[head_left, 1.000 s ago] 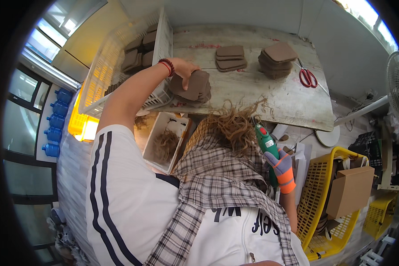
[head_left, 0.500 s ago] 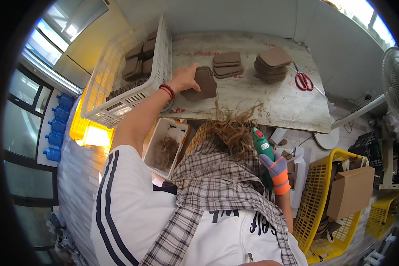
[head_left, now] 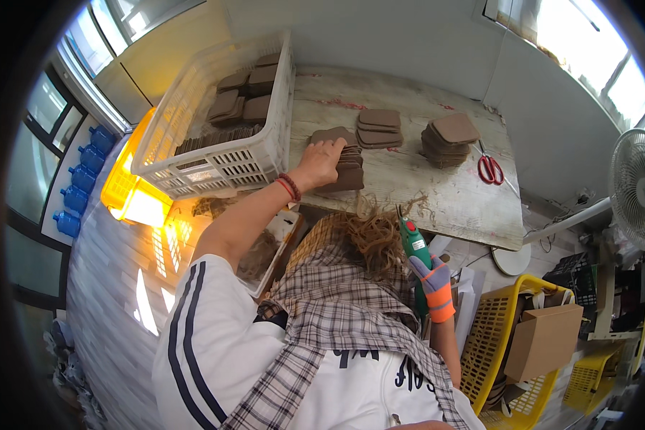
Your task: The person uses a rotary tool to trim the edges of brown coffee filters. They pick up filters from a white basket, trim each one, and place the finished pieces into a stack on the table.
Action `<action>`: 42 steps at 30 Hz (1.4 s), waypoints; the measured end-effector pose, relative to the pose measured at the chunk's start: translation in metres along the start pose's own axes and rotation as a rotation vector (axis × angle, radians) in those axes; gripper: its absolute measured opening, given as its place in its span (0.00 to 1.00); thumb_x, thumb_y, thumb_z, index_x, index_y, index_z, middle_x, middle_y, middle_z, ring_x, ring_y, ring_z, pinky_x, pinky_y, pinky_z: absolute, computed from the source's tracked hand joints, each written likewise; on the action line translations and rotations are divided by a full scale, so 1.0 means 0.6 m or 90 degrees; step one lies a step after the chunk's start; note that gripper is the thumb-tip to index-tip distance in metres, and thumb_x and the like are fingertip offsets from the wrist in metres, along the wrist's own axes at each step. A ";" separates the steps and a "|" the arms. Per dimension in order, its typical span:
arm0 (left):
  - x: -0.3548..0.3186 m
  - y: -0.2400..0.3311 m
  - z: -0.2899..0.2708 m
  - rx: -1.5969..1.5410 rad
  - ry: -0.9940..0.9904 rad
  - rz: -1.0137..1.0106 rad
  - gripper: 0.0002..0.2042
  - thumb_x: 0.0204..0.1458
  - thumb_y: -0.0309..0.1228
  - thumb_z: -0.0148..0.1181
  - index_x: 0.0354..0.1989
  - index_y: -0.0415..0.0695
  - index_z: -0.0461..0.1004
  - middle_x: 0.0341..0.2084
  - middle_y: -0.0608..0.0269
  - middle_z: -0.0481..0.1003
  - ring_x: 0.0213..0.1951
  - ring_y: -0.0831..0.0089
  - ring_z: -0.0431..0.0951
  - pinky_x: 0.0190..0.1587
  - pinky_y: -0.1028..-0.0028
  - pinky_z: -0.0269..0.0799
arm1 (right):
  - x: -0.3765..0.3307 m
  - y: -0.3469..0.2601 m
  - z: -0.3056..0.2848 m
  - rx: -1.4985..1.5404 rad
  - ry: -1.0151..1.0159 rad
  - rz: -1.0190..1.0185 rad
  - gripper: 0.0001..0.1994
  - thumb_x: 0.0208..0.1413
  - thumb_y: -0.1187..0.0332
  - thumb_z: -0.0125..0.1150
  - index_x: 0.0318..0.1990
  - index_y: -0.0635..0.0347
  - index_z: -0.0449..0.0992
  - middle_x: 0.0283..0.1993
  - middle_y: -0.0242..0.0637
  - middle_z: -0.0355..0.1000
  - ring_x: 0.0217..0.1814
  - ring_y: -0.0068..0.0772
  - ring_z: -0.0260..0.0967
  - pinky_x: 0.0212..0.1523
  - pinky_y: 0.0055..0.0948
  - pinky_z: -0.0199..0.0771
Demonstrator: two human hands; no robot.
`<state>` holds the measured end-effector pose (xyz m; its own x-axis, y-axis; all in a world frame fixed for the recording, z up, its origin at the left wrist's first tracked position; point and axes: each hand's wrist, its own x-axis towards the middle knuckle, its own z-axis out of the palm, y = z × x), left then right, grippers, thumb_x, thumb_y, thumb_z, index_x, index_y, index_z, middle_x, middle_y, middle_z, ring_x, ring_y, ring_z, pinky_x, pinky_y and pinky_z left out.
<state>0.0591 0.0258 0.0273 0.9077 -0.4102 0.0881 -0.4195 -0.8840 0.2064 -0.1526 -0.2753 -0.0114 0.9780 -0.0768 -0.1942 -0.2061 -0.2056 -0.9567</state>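
My bare left hand [head_left: 322, 163], a red-beaded bracelet at its wrist, lies over a pile of flat brown pads [head_left: 347, 179] near the table's front edge. Its fingers are closed on the upper pads, whose edges fan out to the right. My right hand [head_left: 434, 285], in a purple and orange glove, grips a green handheld tool [head_left: 414, 242] resembling electric scissors, with a red button and a narrow tip pointing up. Curly brown trimmings [head_left: 376, 240] lie on my checked apron [head_left: 351, 301] beside the tool.
A white crate [head_left: 247, 168] of similar pads stands left. Further right are two stacks of pads [head_left: 380, 130] [head_left: 448, 140], red-handled scissors [head_left: 490, 170] and a fan [head_left: 636, 186]. A box of trimmings [head_left: 261, 261] sits below the table; a yellow basket [head_left: 484, 351] stands right.
The view has shifted. My left hand has gone from the pile's left side to over its top, and the upper pads now fan out. My right hand still holds the green tool.
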 end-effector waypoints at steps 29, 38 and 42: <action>-0.057 0.012 0.048 -0.106 0.213 0.050 0.22 0.33 0.21 0.53 0.43 0.38 0.63 0.35 0.52 0.68 0.38 0.55 0.67 0.38 0.59 0.60 | 0.207 -0.085 0.132 -0.073 0.021 0.044 0.18 0.48 0.57 0.67 0.34 0.63 0.72 0.21 0.29 0.68 0.16 0.21 0.64 0.16 0.23 0.63; -0.179 -0.132 -0.308 -0.989 0.126 0.004 0.34 0.32 0.20 0.67 0.54 0.37 0.64 0.45 0.58 0.73 0.48 0.67 0.72 0.52 0.71 0.68 | 0.129 -0.067 0.008 0.006 0.070 0.048 0.14 0.52 0.61 0.63 0.37 0.64 0.71 0.21 0.31 0.68 0.16 0.22 0.64 0.16 0.22 0.63; -0.232 -0.337 -0.421 -0.836 0.368 -0.158 0.29 0.39 0.24 0.65 0.52 0.34 0.63 0.43 0.52 0.73 0.44 0.64 0.75 0.47 0.68 0.75 | 0.094 -0.059 -0.001 0.040 0.101 0.068 0.13 0.55 0.60 0.60 0.31 0.61 0.69 0.17 0.35 0.66 0.12 0.27 0.63 0.14 0.25 0.63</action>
<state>0.0194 0.3183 0.2193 0.9635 0.1455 0.2246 -0.2339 0.0497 0.9710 -0.0901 -0.2730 0.0115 0.9321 -0.2489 -0.2633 -0.3009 -0.1269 -0.9452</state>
